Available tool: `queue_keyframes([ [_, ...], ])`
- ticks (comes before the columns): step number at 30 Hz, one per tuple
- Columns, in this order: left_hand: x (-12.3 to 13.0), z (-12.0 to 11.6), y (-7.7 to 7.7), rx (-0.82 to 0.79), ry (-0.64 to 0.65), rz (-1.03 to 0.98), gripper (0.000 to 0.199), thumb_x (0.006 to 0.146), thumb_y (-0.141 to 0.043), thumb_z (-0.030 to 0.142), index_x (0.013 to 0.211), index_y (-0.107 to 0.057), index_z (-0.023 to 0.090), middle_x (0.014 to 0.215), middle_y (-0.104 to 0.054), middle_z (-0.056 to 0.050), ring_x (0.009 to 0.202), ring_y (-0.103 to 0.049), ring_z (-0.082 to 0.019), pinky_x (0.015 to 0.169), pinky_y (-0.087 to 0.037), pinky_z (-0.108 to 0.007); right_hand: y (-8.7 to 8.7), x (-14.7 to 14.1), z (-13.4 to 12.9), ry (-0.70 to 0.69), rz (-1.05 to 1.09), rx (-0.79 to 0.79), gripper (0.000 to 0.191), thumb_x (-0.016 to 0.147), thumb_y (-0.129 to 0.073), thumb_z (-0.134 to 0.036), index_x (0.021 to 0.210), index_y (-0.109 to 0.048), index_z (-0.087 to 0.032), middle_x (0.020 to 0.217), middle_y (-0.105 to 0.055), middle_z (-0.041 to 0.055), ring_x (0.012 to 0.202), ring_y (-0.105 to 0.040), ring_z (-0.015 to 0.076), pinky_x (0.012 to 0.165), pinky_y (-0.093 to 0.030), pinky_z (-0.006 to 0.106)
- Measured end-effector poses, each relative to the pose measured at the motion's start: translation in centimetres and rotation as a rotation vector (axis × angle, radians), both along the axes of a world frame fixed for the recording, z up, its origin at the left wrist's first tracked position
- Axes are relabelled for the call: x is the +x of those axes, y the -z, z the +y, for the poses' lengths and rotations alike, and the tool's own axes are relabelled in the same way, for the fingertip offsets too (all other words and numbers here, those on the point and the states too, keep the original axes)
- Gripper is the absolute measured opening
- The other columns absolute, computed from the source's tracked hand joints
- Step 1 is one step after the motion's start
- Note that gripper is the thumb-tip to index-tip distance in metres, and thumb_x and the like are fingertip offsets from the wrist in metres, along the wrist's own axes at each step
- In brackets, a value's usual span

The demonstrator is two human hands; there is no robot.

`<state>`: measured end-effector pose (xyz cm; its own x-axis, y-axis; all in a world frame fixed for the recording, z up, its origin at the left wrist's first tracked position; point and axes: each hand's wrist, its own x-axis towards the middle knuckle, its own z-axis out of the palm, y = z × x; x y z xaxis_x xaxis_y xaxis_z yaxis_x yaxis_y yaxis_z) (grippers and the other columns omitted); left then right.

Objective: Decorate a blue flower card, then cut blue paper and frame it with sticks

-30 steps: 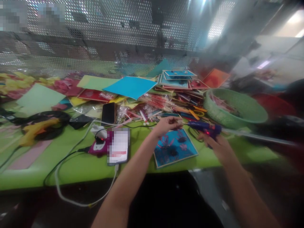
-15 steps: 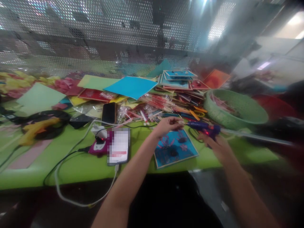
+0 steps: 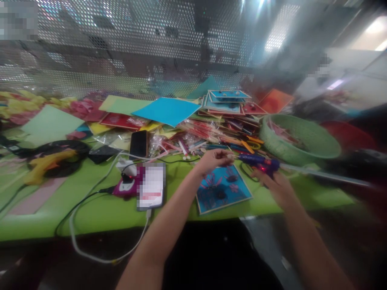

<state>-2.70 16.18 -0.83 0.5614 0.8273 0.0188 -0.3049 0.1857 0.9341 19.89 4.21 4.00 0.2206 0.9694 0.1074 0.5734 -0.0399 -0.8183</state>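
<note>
My right hand [image 3: 272, 180] grips a dark blue glue gun [image 3: 258, 161] with a small red light; a long pale glue stick [image 3: 326, 174] juts from its back. Its nozzle points left at the fingertips of my left hand [image 3: 215, 159]. Those fingers are pinched around something small and pale [image 3: 230, 156], too small to name. Below both hands a blue picture board [image 3: 225, 193] with a light edge lies on the green tabletop [image 3: 181, 197]. Pink drawn shapes and dark round pieces show on the board, and my left wrist overlaps its far left corner.
A green basket [image 3: 320, 141] stands at the right. Papers, including a blue sheet [image 3: 166, 110], and stacked picture boards [image 3: 225, 100] lie at the back. Left are a lit phone [image 3: 151, 187], a purple power strip [image 3: 125, 187], cables and a yellow glue gun [image 3: 48, 163]. Orange-handled scissors [image 3: 249, 146] lie behind my hands.
Almost nothing differs. The glue gun in my right hand has shifted very slightly to the left; my left hand stays in place.
</note>
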Motion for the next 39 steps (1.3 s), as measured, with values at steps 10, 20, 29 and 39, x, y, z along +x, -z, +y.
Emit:
queue_keyframes([
  [10,-0.01,-0.18,-0.23,0.002,0.002,0.01,0.076,0.052,-0.1,0.056,0.108,-0.076,0.01,0.092,-0.081,-0.012,0.081,-0.078,-0.02,0.083,-0.061,-0.033,0.59,0.48,-0.14,0.001,-0.044,-0.013,0.05,0.08,-0.068,-0.069,0.076,-0.079,-0.02,0.062,-0.066,0.004,0.06,-0.06,0.0212,0.057,-0.047,0.032],
  [20,0.01,-0.04,0.14,0.001,0.013,-0.001,0.071,0.056,-0.1,0.053,0.108,-0.076,0.011,0.097,-0.081,-0.014,0.083,-0.079,-0.021,0.085,-0.061,-0.034,0.55,0.47,-0.17,0.002,-0.048,-0.003,0.051,0.079,-0.068,-0.069,0.075,-0.079,-0.02,0.059,-0.064,0.0035,0.057,-0.059,0.0204,0.056,-0.047,0.032],
  [29,0.04,-0.02,0.15,0.002,0.007,-0.003,0.07,0.056,-0.101,0.051,0.108,-0.077,0.012,0.094,-0.081,-0.012,0.083,-0.079,-0.021,0.086,-0.061,-0.035,0.59,0.48,-0.25,-0.014,-0.025,-0.002,0.047,0.077,-0.071,-0.069,0.073,-0.079,-0.023,0.059,-0.067,0.0037,0.058,-0.061,0.0222,0.055,-0.049,0.033],
  [39,-0.06,-0.28,-0.16,-0.011,0.007,-0.003,0.073,0.054,-0.101,0.053,0.109,-0.077,0.011,0.095,-0.081,-0.014,0.084,-0.078,-0.021,0.086,-0.061,-0.035,0.73,0.42,-0.29,0.011,-0.007,-0.017,0.046,0.078,-0.072,-0.065,0.077,-0.08,-0.02,0.061,-0.066,0.0031,0.059,-0.058,0.0203,0.055,-0.047,0.031],
])
